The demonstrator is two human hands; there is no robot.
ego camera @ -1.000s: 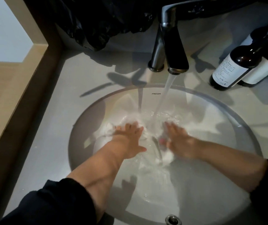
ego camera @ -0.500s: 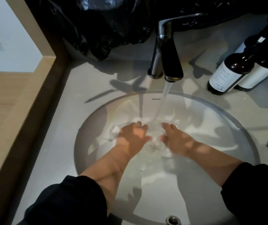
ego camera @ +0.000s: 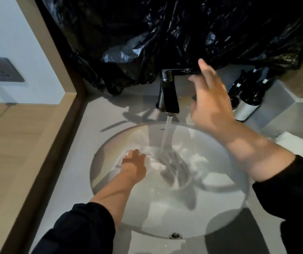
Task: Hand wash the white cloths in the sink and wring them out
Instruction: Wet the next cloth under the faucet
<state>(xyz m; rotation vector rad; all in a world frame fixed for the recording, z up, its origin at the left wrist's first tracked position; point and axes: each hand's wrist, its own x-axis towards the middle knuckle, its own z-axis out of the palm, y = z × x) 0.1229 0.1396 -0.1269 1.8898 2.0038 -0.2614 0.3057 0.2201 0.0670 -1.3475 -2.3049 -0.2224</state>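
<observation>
White cloths lie soaked in the bottom of the round white sink, under water running from the dark faucet. My left hand rests flat on the cloth at the left, fingers straight. My right hand is raised in the air beside the faucet handle, fingers spread and holding nothing. Its shadow falls across the cloths.
A black plastic bag hangs over the wall behind the faucet. Two dark bottles with white labels stand at the back right. A folded white towel lies on the grey counter at right. A wooden ledge borders the left.
My right hand has left the cloths and risen out of the sink to beside the faucet handle. My left hand stays on the cloth. The view has tilted upward.
</observation>
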